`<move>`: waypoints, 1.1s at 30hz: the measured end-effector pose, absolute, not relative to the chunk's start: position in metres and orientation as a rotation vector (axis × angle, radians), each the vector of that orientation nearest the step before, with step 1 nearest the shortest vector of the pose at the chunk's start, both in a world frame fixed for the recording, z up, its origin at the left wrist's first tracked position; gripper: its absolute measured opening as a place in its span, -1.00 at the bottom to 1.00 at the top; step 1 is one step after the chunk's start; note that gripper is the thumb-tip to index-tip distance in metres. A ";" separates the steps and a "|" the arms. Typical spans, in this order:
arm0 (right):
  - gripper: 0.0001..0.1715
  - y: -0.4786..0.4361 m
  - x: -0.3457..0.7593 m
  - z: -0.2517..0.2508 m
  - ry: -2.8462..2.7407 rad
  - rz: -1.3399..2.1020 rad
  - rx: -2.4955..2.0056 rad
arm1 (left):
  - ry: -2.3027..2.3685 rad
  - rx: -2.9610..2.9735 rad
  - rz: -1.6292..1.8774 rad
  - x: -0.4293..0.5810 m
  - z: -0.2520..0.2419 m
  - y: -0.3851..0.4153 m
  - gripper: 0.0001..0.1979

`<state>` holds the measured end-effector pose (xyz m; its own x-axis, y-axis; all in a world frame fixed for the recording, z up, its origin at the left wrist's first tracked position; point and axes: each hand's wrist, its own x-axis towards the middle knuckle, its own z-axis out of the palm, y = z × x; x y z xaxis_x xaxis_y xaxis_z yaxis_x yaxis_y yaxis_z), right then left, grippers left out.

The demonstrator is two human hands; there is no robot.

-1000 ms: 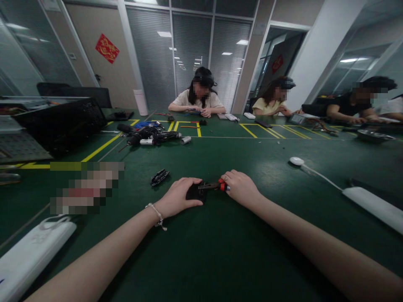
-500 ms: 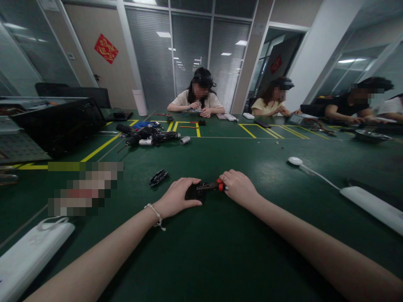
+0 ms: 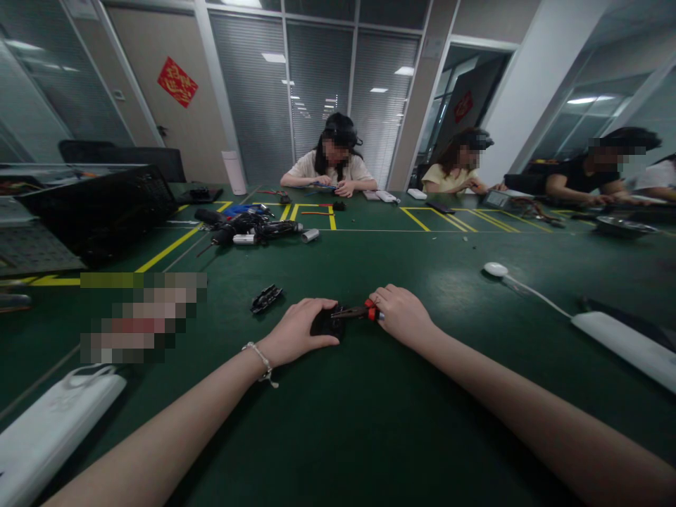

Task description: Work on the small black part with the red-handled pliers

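Observation:
My left hand (image 3: 298,329) lies curled over a small black device (image 3: 326,323) on the green table (image 3: 370,408) and holds it down. My right hand (image 3: 402,314) is closed round the red handles of a pair of pliers (image 3: 355,311). The plier jaws reach left and touch the top of the black device. A loose black plastic part (image 3: 267,298) rests on the table just left of my left hand.
A white case (image 3: 50,429) sits at the near left, a white power strip (image 3: 626,339) with a round plug (image 3: 497,269) at the right. A pile of black tools (image 3: 248,227) and a black crate (image 3: 105,204) stand further back. Three people work at the far edge.

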<state>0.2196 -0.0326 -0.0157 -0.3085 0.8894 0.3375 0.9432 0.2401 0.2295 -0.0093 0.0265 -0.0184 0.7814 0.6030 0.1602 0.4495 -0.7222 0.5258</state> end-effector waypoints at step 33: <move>-0.70 -0.031 0.220 -0.017 -2.378 -0.609 -1.765 | 0.809 2.495 0.437 -0.009 -0.019 0.027 -0.42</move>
